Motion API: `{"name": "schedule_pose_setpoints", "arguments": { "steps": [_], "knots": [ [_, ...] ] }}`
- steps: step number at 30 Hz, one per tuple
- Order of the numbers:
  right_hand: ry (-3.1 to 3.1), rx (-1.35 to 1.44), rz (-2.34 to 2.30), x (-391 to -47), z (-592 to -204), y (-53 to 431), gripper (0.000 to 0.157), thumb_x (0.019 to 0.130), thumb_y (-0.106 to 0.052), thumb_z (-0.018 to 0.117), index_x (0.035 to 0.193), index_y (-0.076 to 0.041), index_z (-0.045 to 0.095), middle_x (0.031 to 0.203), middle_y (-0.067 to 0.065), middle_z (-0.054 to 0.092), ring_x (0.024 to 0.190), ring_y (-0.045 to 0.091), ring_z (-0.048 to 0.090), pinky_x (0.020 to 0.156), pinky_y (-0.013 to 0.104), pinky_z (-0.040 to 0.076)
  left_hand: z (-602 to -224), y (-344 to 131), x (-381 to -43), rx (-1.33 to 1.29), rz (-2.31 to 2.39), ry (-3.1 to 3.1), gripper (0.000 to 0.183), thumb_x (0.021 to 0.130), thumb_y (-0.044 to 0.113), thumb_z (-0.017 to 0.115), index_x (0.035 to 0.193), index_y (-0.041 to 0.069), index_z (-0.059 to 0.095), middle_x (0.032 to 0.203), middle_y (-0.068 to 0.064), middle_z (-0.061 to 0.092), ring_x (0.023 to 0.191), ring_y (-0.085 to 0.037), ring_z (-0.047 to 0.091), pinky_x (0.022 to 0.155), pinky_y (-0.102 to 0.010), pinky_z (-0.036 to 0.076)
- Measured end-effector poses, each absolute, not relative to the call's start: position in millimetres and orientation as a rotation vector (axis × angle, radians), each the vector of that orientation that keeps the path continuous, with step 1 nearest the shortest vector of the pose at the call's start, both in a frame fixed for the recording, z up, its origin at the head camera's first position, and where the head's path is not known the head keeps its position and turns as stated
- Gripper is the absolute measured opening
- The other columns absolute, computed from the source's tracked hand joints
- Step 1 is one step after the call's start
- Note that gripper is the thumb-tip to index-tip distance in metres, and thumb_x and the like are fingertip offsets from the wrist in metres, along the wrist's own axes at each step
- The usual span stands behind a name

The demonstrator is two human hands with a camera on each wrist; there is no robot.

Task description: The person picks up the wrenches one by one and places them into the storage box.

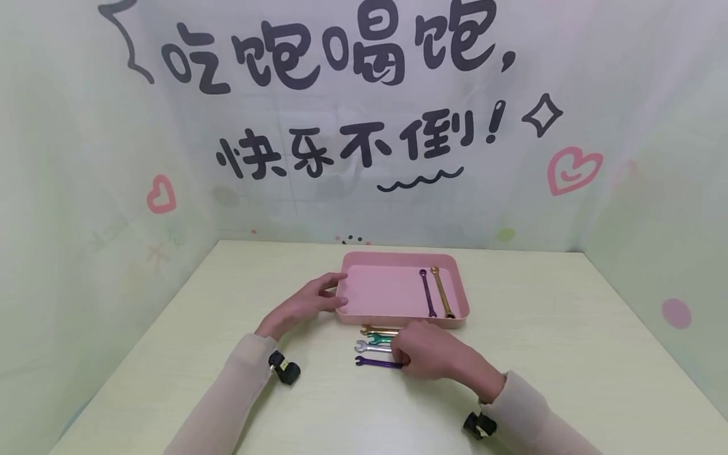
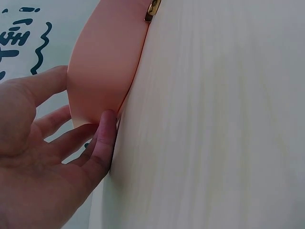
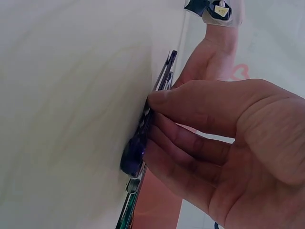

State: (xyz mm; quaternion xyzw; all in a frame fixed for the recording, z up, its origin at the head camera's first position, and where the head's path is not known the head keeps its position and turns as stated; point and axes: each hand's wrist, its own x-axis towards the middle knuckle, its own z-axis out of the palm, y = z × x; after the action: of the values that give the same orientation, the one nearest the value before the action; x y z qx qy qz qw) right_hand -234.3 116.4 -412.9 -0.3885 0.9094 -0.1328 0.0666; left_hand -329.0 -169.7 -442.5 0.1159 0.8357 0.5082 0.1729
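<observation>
A pink tray (image 1: 375, 319) stands toward the back of the table, holding a purple wrench (image 1: 427, 292) and a gold wrench (image 1: 442, 291) side by side at its right. My left hand (image 1: 304, 303) grips the tray's left wall, with fingertips over the rim and others against the outside. In front of the tray lie a gold wrench (image 1: 380, 330), a green wrench (image 1: 378, 339), a silver wrench (image 1: 371, 347) and a second purple wrench (image 1: 375, 362). Thumb and fingers of my right hand (image 3: 205, 138) pinch this nearest purple wrench (image 3: 133, 155); the hand hides the right ends of the row.
A pale table (image 1: 546, 354) carries everything. Behind it hangs a light curtain (image 1: 341, 208) with black lettering and pink hearts, continuing along both sides. Small black cameras (image 1: 284, 368) are strapped at both wrists.
</observation>
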Motion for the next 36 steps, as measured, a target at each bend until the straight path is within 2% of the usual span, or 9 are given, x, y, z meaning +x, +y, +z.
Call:
{"name": "schedule_pose_setpoints", "arguments": {
  "steps": [9,15,36],
  "knots": [
    [2.733,-1.164,-0.402,-232.9,-411.0,116.7,0.027,0.075,0.008,0.068,0.067,-0.016,0.06,0.059,-0.013,0.034,0.059,0.002,0.032,0.054,0.018,0.026,-443.6,-169.2,-327.9,0.323,1.457,2.361,0.068,0.1,0.028,0.069,0.16,0.021,0.038,0.163,-0.012,0.042,0.146,-0.036,0.046,0.123,-0.058,0.036],
    [2.735,-1.146,-0.414,-233.5,-412.5,116.9,0.031,0.077,0.009,0.066,0.066,-0.018,0.057,0.059,-0.012,0.033,0.057,0.002,0.032,0.053,0.018,0.025,-443.2,-169.5,-326.2,0.326,1.463,2.359,0.069,0.099,0.028,0.07,0.16,0.022,0.038,0.163,-0.011,0.042,0.147,-0.036,0.046,0.122,-0.057,0.038],
    [2.736,-1.13,-0.424,-236.5,-415.4,116.0,0.028,0.084,0.003,0.071,0.069,-0.019,0.06,0.06,-0.012,0.037,0.059,0.002,0.036,0.055,0.018,0.029,-446.0,-170.7,-329.9,0.333,1.444,2.366,0.072,0.097,0.034,0.072,0.16,0.024,0.038,0.165,-0.01,0.04,0.148,-0.036,0.044,0.122,-0.057,0.038]
  ]
}}
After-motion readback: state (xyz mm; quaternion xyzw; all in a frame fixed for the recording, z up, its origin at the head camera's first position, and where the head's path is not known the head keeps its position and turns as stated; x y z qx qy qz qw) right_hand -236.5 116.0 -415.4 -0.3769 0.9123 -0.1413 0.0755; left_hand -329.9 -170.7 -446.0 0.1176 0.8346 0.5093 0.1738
